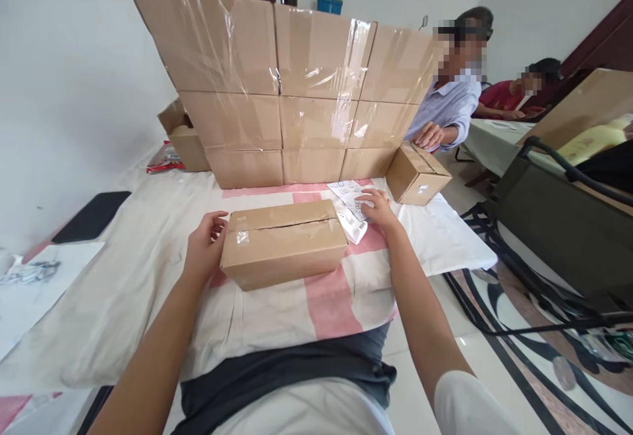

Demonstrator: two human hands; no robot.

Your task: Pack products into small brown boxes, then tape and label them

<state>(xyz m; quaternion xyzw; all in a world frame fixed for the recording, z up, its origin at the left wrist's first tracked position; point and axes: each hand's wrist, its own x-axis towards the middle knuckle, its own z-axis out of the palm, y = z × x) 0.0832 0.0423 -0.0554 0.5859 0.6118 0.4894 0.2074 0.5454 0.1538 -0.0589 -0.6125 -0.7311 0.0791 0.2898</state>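
A closed brown cardboard box (pixel 284 242) lies on the white and pink cloth (pixel 148 277) in front of me. My left hand (pixel 206 242) rests against the box's left end, fingers curled loosely around its corner. My right hand (pixel 376 205) lies to the right of the box, fingers pressed down on a stack of printed white paper labels (pixel 350 209). The labels lie partly against the box's right end.
A wall of taped cardboard boxes (pixel 297 92) stands behind. A single small box (pixel 418 173) sits at right under another person's hand (pixel 429 135). Two people sit at back right. A dark bag (pixel 558 224) and patterned floor lie right; a black pad (pixel 91 216) left.
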